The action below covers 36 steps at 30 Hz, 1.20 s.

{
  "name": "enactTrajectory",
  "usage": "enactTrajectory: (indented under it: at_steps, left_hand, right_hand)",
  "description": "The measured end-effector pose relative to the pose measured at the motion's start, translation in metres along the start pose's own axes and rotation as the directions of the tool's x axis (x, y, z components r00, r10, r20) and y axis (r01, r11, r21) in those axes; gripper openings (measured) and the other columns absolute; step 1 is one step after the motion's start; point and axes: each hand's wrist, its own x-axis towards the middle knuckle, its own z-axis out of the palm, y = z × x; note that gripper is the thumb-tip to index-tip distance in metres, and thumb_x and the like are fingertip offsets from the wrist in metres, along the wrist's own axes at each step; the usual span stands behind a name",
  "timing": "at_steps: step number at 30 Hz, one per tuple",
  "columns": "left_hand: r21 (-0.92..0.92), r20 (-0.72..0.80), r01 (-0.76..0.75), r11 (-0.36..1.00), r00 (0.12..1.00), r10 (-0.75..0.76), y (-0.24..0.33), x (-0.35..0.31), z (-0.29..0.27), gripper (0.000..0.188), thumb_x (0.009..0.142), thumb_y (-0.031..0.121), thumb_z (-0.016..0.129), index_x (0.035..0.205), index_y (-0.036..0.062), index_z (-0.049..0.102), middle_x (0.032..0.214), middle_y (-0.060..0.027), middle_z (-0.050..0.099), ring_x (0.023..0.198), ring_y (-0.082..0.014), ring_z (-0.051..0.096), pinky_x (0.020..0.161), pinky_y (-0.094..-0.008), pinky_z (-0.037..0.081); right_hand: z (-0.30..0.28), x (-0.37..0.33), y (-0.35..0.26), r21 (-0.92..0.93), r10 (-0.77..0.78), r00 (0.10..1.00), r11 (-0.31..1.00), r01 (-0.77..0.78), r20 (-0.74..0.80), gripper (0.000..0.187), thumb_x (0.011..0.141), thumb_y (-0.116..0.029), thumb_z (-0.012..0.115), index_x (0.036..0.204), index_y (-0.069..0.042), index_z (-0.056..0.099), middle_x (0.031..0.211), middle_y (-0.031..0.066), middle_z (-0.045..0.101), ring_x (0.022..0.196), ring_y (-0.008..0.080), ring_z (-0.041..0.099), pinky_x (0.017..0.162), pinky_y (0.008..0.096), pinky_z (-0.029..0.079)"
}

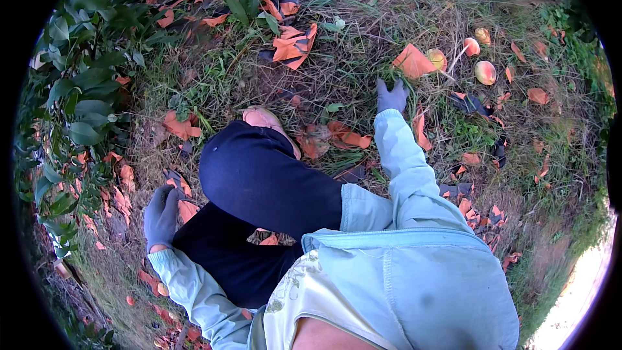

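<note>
My right hand [392,96], in a grey glove, reaches low over the grass with its fingers apart and nothing visible in them. Just beyond it lies a piece of orange paper [414,62], touching a yellow-red peach [437,59]. Farther right on the ground sit another peach [485,73], a pinkish peach [472,46] and a smaller yellowish fruit [483,35]. My left hand [161,217], gloved in grey too, hangs beside my bent leg with its fingers stretched out. No object shows in it; scraps of orange and dark paper [178,183] lie close by.
Leafy branches [91,84] hang along the left side. Torn orange and black paper [295,45] is strewn over the grass all around. My foot [262,118] rests on the ground ahead. A few fruits [162,289] lie at the lower left.
</note>
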Motion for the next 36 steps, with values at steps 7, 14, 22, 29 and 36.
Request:
enactTrajectory:
  at_steps: [7, 14, 22, 29, 36]
  left_hand:
    - [0.046, -0.021, 0.006, 0.999, 1.0, -0.005, 0.004, -0.001, 0.001, 0.029, 0.087, 0.026, 0.051, 0.102, 0.0017, 0.058, 0.072, -0.0071, 0.059, 0.063, -0.0134, 0.053, 0.061, -0.0278, 0.042]
    - [0.062, -0.012, 0.007, 0.998, 1.0, -0.006, 0.0, 0.0, 0.001, 0.032, 0.087, 0.028, 0.052, 0.104, 0.0023, 0.058, 0.082, -0.0094, 0.063, 0.072, -0.0161, 0.058, 0.067, -0.0293, 0.044]
    - [0.073, 0.006, 0.007, 0.997, 1.0, -0.007, 0.004, -0.005, 0.001, 0.032, 0.087, 0.028, 0.053, 0.104, 0.0024, 0.059, 0.085, -0.0097, 0.064, 0.076, -0.017, 0.06, 0.069, -0.029, 0.045]
    - [0.079, 0.016, -0.079, 0.994, 0.997, 0.078, -0.001, -0.001, 0.005, 0.03, 0.087, 0.027, 0.053, 0.102, 0.0021, 0.058, 0.083, -0.0103, 0.064, 0.075, -0.018, 0.06, 0.068, -0.0297, 0.045]
    - [0.071, 0.023, -0.067, 0.995, 0.998, 0.065, 0.001, -0.001, 0.005, 0.029, 0.087, 0.026, 0.052, 0.101, 0.0012, 0.058, 0.083, -0.0107, 0.064, 0.075, -0.0175, 0.06, 0.068, -0.0295, 0.045]
  right_hand:
    - [0.024, 0.035, 0.008, 0.508, 0.009, 0.986, 0.857, -0.094, 0.166, 0.051, 0.078, -0.037, 0.065, 0.11, 0.002, 0.056, 0.104, 0.0162, 0.058, 0.085, 0.0258, 0.057, 0.077, 0.0348, 0.045]
    - [0.023, 0.034, 0.042, 0.237, -0.002, 0.92, 0.966, -0.099, 0.392, 0.039, 0.082, -0.037, 0.06, 0.095, 0.0, 0.063, 0.073, 0.0107, 0.063, 0.058, 0.0212, 0.057, 0.059, 0.0333, 0.045]
    - [-0.044, -0.02, 0.035, -0.306, -0.151, 0.85, 0.889, 0.339, 0.504, 0.041, 0.084, -0.044, 0.047, 0.093, -0.007, 0.063, 0.091, 0.0199, 0.062, 0.086, 0.0382, 0.059, 0.077, 0.0453, 0.045]
    - [-0.089, -0.064, 0.043, -0.388, -0.094, 0.789, 0.831, 0.398, 0.608, 0.042, 0.085, -0.046, 0.046, 0.084, -0.008, 0.063, 0.08, 0.0176, 0.062, 0.08, 0.0363, 0.059, 0.072, 0.0455, 0.046]
    - [-0.063, -0.059, 0.035, -0.319, -0.171, 0.796, 0.852, 0.416, 0.58, 0.056, 0.08, -0.036, 0.056, 0.128, -0.011, 0.04, 0.133, 0.0213, 0.037, 0.099, 0.0393, 0.055, 0.084, 0.0443, 0.046]
